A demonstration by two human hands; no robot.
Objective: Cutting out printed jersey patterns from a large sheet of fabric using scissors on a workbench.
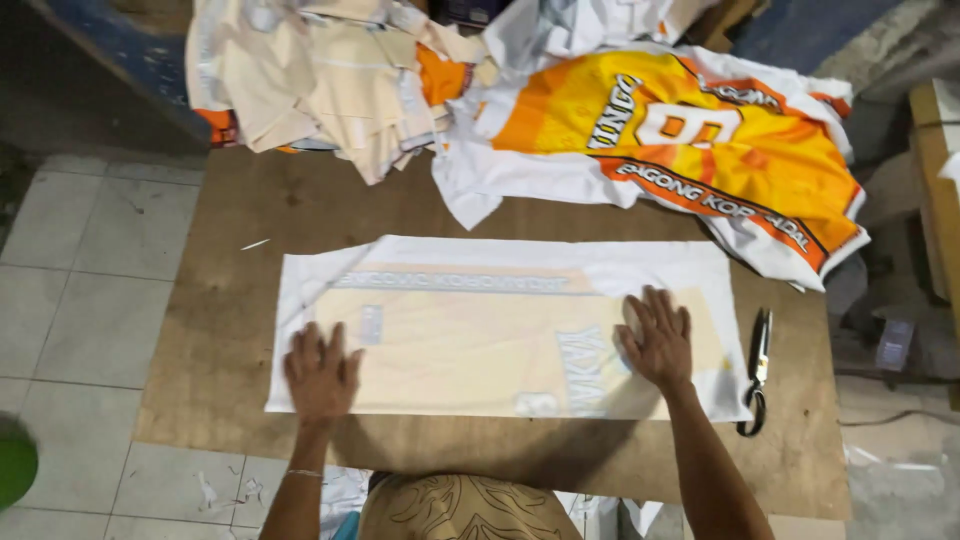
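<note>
A long white fabric panel, printed side down with a pale yellow print showing through, lies flat across a brown wooden board. My left hand rests palm down on its lower left part, fingers spread. My right hand presses flat on its right part, fingers also apart. Neither hand grips anything.
Black-handled scissors lie on the board just right of the panel. An orange and yellow printed panel lies at the back right, beside a heap of cream and white fabric pieces. Grey floor tiles are at the left.
</note>
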